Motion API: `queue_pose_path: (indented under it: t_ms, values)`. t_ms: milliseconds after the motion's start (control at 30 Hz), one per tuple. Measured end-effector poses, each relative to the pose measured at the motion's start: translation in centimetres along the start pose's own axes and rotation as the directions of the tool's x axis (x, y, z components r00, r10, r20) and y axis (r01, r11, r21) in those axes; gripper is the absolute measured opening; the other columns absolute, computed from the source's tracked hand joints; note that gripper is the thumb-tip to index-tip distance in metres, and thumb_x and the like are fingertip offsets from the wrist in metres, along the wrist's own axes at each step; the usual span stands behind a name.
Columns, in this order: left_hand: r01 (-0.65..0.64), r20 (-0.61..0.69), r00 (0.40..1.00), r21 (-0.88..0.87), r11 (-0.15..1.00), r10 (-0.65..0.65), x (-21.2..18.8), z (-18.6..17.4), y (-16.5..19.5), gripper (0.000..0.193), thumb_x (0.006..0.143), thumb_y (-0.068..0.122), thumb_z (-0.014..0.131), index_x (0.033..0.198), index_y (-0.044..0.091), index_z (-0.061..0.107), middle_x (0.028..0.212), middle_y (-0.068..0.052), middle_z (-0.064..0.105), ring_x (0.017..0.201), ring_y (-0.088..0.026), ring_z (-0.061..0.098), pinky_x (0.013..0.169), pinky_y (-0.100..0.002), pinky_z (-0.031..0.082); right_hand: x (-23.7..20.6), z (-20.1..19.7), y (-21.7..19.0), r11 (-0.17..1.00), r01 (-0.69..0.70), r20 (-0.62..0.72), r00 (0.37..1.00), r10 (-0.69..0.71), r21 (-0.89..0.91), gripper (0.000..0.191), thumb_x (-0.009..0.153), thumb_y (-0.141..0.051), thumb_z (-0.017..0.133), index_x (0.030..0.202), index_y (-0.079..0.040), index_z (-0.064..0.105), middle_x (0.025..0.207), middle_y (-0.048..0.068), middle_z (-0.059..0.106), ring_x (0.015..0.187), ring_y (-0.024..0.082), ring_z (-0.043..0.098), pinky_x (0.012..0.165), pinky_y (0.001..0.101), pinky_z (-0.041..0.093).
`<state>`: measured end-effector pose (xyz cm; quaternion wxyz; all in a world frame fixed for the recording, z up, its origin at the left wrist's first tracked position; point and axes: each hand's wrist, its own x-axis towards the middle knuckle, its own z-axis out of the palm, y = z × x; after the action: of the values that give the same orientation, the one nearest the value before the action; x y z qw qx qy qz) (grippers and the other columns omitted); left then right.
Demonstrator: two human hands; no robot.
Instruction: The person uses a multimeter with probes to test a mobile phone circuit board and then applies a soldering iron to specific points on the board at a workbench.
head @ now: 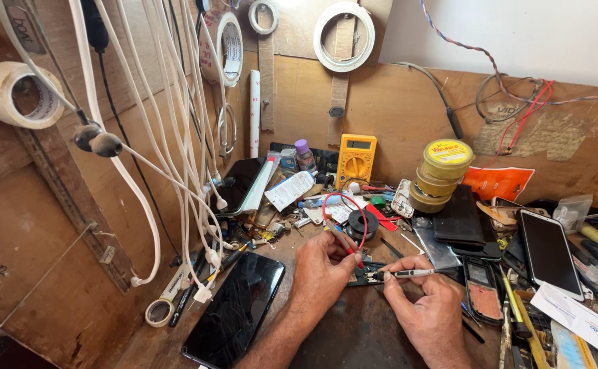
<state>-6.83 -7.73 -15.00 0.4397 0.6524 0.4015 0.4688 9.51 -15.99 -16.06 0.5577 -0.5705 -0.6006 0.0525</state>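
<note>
Two hands meet over my work: my right hand [427, 301] pinches a slim grey pen-like tool [408, 273], its tip on the small dark circuit board [367, 275] lying flat on the brown wooden bench [353, 335]. My left hand [323, 270] closes on a red wire [343, 212] at the board's left edge. A black glossy phone [234, 318] lies left; a yellow multimeter [356, 158] stands behind.

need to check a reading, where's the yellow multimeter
In the head view the yellow multimeter stands against the back wooden wall, centre top, between the purple-capped bottle and the stacked yellow tins.
</note>
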Motion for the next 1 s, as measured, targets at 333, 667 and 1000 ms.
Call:
queue_pose_path:
  t_ms: [333, 667, 1000]
  values:
    - [0.0, -0.007, 1.0, -0.007, 1.0, 0.0, -0.16, 0.05, 0.23, 0.013, 0.082, 0.004, 0.077, 0.093, 0.002, 0.071, 0.08, -0.008, 0.079, 0.075, -0.012, 0.077, 0.069, -0.028, 0.062, -0.23, -0.04, -0.04, 0.999, -0.043, 0.002, 0.999, 0.043, 0.006, 0.005, 0.079, -0.003, 0.076, 0.084, 0.0, 0.075, 0.082, 0.003, 0.075, 0.075, 0.01, 0.073, 0.073, 0.0254, 0.056]
    - [-0.005, -0.025, 1.0, -0.006, 1.0, 0.005, -0.05, 0.06, 0.0, 0.015, 0.081, 0.005, 0.078, 0.094, 0.002, 0.072, 0.08, -0.008, 0.079, 0.074, -0.012, 0.077, 0.068, -0.027, 0.062, -0.14, 0.15, 0.19, 1.0, -0.028, -0.01, 1.0, 0.028, 0.004, 0.006, 0.08, -0.004, 0.076, 0.084, 0.0, 0.076, 0.085, 0.003, 0.076, 0.077, 0.011, 0.074, 0.074, 0.0256, 0.056]
    - [-0.004, -0.016, 1.0, 0.026, 1.0, 0.005, -0.2, 0.08, 0.3, 0.014, 0.081, 0.005, 0.078, 0.094, 0.003, 0.071, 0.08, -0.008, 0.079, 0.075, -0.012, 0.077, 0.069, -0.028, 0.062, -0.29, 0.04, 0.52, 0.999, -0.044, -0.007, 0.999, 0.044, 0.019, 0.006, 0.081, -0.004, 0.076, 0.085, 0.0, 0.076, 0.088, 0.003, 0.075, 0.08, 0.011, 0.074, 0.074, 0.0251, 0.057]
